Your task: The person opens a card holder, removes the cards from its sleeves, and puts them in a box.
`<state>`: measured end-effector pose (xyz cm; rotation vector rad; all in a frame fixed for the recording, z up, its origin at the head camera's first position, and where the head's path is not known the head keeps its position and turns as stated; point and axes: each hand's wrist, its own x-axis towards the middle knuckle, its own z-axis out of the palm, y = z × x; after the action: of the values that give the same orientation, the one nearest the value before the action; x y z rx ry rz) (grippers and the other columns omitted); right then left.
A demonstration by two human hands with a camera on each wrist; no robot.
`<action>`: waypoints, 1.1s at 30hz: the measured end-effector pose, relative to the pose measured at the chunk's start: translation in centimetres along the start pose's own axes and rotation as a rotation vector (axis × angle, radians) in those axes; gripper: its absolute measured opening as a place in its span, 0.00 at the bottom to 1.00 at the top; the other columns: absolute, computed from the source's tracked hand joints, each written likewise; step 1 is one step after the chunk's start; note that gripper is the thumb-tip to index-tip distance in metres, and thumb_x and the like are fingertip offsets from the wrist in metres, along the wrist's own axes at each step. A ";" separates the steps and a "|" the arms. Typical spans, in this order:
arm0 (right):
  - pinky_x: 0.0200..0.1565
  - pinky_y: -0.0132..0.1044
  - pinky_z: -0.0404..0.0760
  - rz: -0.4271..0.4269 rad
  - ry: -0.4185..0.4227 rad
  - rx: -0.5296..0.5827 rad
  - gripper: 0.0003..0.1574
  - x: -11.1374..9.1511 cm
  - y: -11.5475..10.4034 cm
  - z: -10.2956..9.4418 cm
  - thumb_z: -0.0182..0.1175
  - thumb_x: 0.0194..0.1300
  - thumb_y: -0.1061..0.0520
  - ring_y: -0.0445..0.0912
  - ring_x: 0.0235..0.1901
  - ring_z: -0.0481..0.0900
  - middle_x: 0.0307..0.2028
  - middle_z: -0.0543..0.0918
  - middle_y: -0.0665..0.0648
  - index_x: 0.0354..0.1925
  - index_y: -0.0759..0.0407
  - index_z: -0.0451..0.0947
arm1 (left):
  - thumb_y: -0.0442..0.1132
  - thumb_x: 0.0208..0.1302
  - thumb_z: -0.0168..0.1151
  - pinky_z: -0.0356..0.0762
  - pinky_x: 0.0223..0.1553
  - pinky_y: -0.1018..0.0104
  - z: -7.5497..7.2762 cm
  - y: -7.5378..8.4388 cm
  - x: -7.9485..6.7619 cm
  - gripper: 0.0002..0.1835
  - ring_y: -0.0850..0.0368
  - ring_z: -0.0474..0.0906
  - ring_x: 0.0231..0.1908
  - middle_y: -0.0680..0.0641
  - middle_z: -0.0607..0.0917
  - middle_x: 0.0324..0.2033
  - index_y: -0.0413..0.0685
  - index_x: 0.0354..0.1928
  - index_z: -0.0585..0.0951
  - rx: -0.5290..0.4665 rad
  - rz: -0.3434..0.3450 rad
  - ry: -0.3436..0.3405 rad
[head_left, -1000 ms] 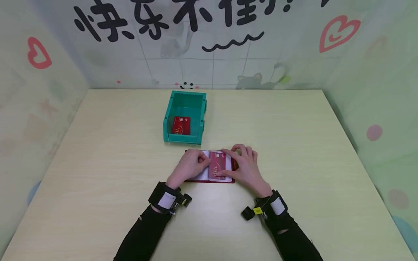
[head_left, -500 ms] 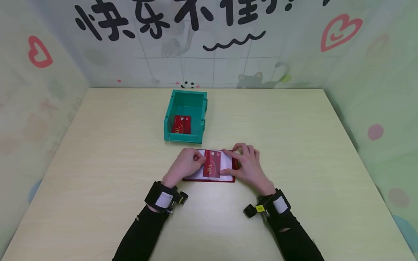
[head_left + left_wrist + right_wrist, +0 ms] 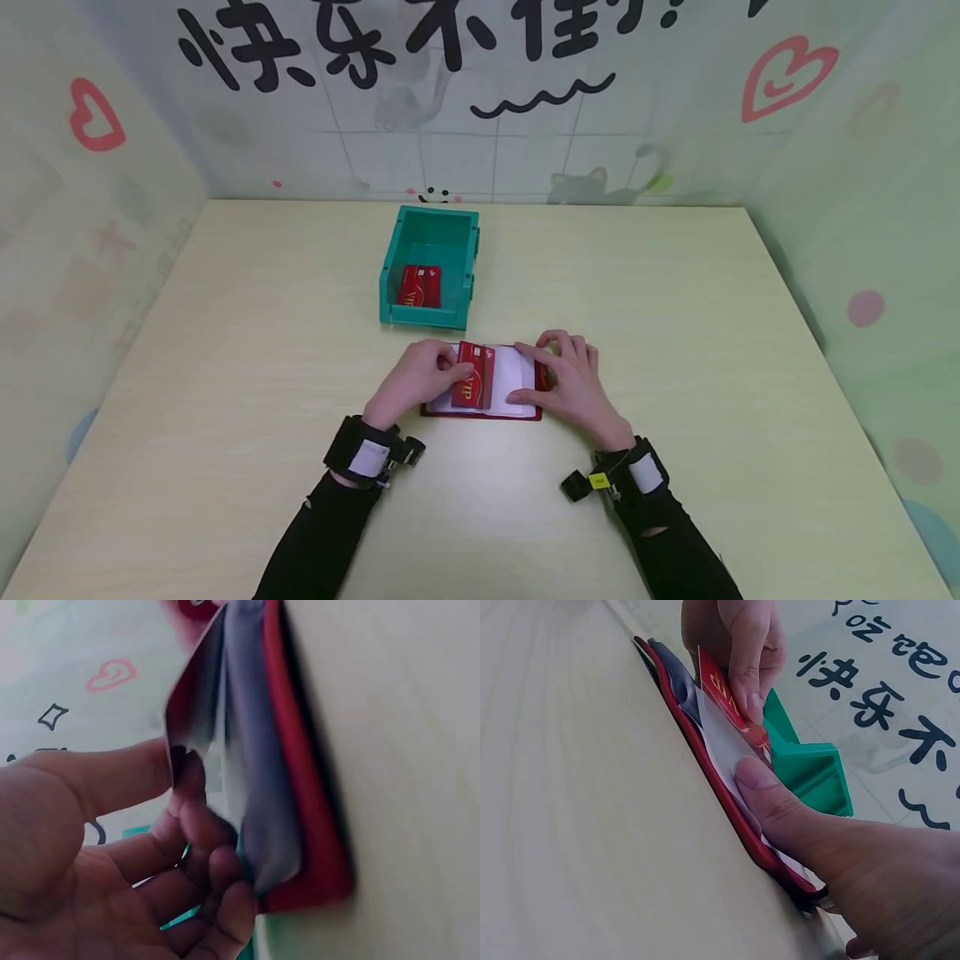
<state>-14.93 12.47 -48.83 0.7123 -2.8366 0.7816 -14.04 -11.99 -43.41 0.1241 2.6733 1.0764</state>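
Note:
My left hand pinches a red VIP card between thumb and fingers. The card stands tilted up from an open card holder with a dark red cover and pale, see-through sleeves, lying on the table. In the left wrist view, the thumb is on one face of the card and the fingertips are behind it. Part of the card's right side still lies under a clear sleeve. My right hand holds the holder's right side, its thumb pressing on the sleeve and its index finger at the far edge.
Behind the holder stands a teal bin with another red VIP card in it. The pale wooden table meets a printed backdrop at the back and on both sides.
The left hand has moved left, drawing the red card leftward from under the clear sleeve and lifting it. The right hand keeps its hold on the card holder.

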 end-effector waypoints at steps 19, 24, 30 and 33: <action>0.52 0.54 0.60 -0.018 0.018 0.047 0.47 -0.2 0.5 -0.2 0.72 0.43 0.34 0.54 0.52 0.60 0.51 0.69 0.58 0.59 0.50 0.77 | 0.31 0.64 0.60 0.83 0.39 0.50 -6.8 0.8 3.0 0.23 0.44 0.80 0.36 0.34 0.82 0.41 0.32 0.60 0.71 -0.139 0.134 0.412; 0.52 0.54 0.60 -0.018 0.015 0.049 0.47 -0.3 0.4 -0.1 0.71 0.43 0.33 0.53 0.52 0.60 0.51 0.69 0.58 0.60 0.49 0.77 | 0.26 0.63 0.59 0.81 0.45 0.49 -6.4 1.0 5.8 0.29 0.42 0.77 0.44 0.34 0.79 0.48 0.38 0.65 0.63 -0.007 0.179 0.479; 0.52 0.55 0.61 -0.025 0.019 0.047 0.47 -0.3 0.3 0.0 0.72 0.43 0.33 0.54 0.52 0.60 0.51 0.69 0.58 0.59 0.50 0.77 | 0.23 0.55 0.64 0.79 0.47 0.45 -5.4 0.7 7.9 0.26 0.38 0.76 0.46 0.31 0.78 0.48 0.32 0.57 0.70 0.225 0.144 0.397; 0.52 0.55 0.61 -0.025 0.022 0.047 0.47 -0.3 0.4 0.0 0.72 0.43 0.33 0.54 0.53 0.60 0.51 0.69 0.58 0.59 0.50 0.77 | 0.24 0.57 0.64 0.80 0.45 0.45 -4.9 0.6 8.2 0.19 0.37 0.77 0.42 0.30 0.79 0.43 0.28 0.51 0.74 0.311 0.142 0.380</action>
<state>-14.87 12.93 -49.09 0.7388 -2.7933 0.8492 -23.27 -13.39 -41.27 0.1855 3.2067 0.7744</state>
